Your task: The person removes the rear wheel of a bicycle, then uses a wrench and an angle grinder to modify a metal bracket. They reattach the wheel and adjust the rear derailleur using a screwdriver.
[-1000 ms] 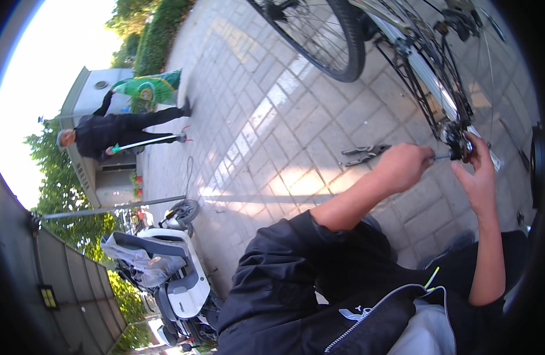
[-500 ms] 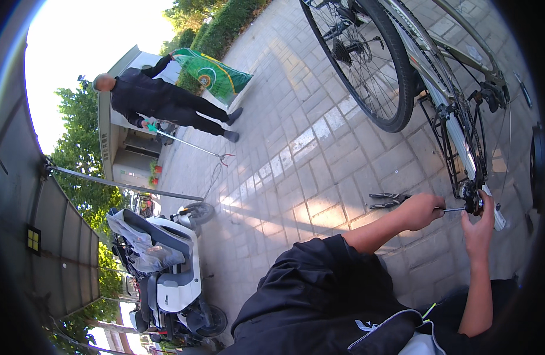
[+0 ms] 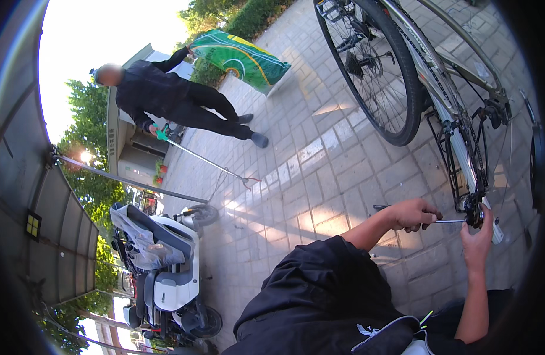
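Observation:
My left hand (image 3: 415, 215) is closed around a slim, metal-shafted screwdriver (image 3: 450, 221), its handle hidden in the fingers. The shaft points right, with its tip at a small dark mechanism (image 3: 474, 212) at the near end of the bicycle (image 3: 460, 142). My right hand (image 3: 477, 236) grips that mechanism from the near side, thumb and fingers around it; the exact contact is partly hidden. Beyond both hands stretches the bicycle's silver frame, with a chain and a black rack. Pliers (image 3: 380, 207) lie on the paving, mostly covered by my left forearm.
The bicycle's spoked wheel (image 3: 409, 100) stands beyond my hands. A person in dark clothes (image 3: 166, 89) holds a green sack (image 3: 240, 59) and a pick-up grabber (image 3: 204, 158) at the far left. A white scooter (image 3: 176, 290) is parked left. A long dark tool (image 3: 528, 106) lies far right.
My left hand has turned and shifted slightly left, its fingers now showing more. My forearm covers more of the pliers. The person with the sack has stepped rightward and nearer.

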The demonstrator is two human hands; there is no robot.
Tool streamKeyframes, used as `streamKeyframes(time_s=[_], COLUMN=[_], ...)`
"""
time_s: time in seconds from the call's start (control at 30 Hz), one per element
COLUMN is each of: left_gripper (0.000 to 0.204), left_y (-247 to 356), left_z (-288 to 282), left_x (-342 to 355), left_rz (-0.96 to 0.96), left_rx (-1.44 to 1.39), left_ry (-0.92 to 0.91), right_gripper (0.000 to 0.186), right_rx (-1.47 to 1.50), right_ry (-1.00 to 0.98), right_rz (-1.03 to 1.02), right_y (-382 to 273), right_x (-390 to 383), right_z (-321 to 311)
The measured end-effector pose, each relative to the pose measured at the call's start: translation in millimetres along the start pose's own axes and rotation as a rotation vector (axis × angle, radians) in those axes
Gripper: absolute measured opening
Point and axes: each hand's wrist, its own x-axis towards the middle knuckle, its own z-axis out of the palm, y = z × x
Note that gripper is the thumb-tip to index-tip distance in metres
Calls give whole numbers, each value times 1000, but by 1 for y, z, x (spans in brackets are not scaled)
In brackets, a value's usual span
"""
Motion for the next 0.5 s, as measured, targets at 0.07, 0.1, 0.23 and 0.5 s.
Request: streamKeyframes(time_s=[0.07, 0.1, 0.23, 0.5], left_gripper=[27, 26, 33, 45], left_y=[-8, -12, -24, -28], left_z=[-1, 1, 12, 36], left_x=[0, 5, 15, -13], left_rz=[-27, -46, -13, 177], left_rx=[-199, -319, -732, -1189], left_ry=[110, 163, 342, 484], right_gripper=[57, 57, 57, 52], right_rx=[19, -1, 43, -16], right_ry=[-8, 7, 58, 73], right_rz=[36, 24, 23, -89], right_y=[-4, -5, -6, -16], right_x=[-1, -3, 5, 6], right_z=[1, -2, -4, -2])
